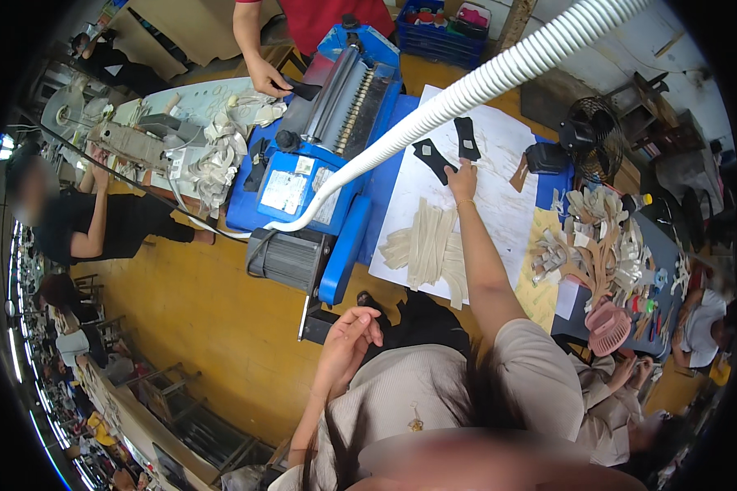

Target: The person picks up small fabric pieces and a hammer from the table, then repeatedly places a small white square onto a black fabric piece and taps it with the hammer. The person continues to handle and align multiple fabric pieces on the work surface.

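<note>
My right hand (463, 183) reaches over a white sheet (499, 221) on the table, its fingertips closed at the lower end of a black cut piece (433, 158) with a small pale label. A second black cut piece (467, 139), also labelled, lies just beyond the fingers. Nearer to me, beside my right forearm, a fanned stack of beige strips (431, 245) rests on the sheet. Held in front of my body, away from the table, my left hand (350, 342) has its fingers curled together, with nothing visible in them.
A blue roller machine (336, 123) stands left of the sheet, its motor (285, 260) toward me. A white corrugated hose (458, 90) crosses above. Opposite, a co-worker's hand (269, 79) holds black material at the rollers. Right are a fan (595, 135) and beige scraps (590, 237).
</note>
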A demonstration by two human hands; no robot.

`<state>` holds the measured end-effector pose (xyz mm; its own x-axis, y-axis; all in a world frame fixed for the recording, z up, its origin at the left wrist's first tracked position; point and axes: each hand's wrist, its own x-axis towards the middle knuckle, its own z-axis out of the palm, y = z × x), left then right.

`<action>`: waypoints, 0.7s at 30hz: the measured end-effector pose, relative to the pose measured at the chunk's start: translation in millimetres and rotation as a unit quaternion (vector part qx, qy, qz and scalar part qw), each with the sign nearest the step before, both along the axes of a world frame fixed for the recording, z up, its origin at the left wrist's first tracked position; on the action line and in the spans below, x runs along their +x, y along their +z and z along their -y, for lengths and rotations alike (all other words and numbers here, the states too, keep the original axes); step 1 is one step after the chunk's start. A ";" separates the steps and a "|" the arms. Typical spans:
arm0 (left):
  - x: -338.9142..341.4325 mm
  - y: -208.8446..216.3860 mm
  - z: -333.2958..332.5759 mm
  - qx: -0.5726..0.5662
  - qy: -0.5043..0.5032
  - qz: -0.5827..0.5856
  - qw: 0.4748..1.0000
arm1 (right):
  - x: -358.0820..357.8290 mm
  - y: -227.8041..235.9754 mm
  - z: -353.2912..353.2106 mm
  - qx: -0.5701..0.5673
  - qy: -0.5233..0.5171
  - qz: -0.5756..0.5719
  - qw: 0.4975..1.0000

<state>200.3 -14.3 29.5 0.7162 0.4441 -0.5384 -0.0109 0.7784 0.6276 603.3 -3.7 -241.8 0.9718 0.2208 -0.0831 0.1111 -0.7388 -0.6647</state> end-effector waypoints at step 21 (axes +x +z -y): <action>47.2 -60.1 -13.9 -0.196 0.036 -0.004 0.980 | -82.9 103.1 34.8 0.401 0.197 -0.518 0.729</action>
